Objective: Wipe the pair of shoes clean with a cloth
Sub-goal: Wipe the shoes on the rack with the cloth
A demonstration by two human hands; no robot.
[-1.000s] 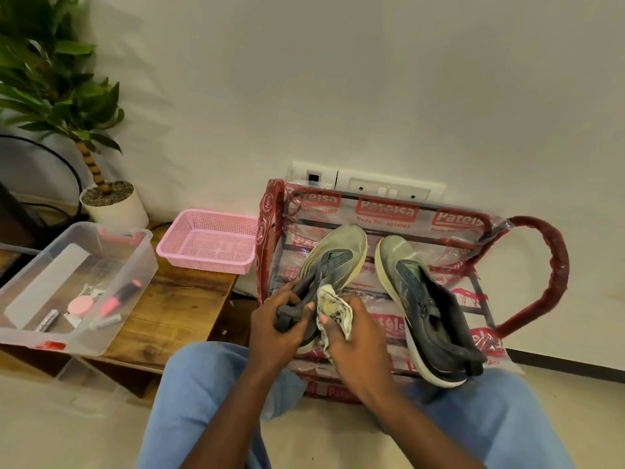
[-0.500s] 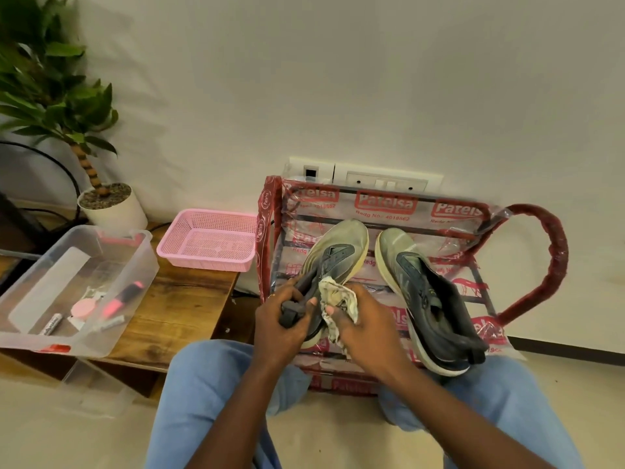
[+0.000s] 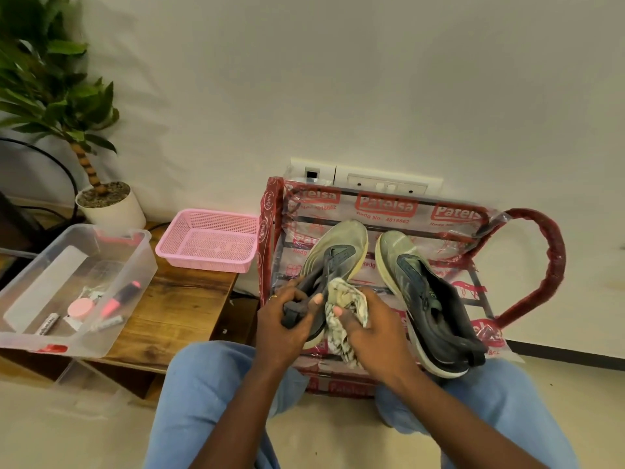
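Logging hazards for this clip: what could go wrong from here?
1. The left hand grips only the heel end of the held shoe; pressure from the cloth in the right hand might twist it loose.
2. The other shoe reaches the rack's front edge; an elbow could knock it off.

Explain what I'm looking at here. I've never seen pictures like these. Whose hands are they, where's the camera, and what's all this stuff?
There is no machine here. A person is working with bare hands, and every picture comes from one camera worn on their head, looking forward and down. That is why you see their own arms and knees. Their left hand grips the heel end of one shoe. Their right hand holds a crumpled cloth against it. The second shoe lies beside it on a plastic-wrapped rack. To the left, a wooden table carries a pink basket and a clear tub of small items, with a potted plant behind.
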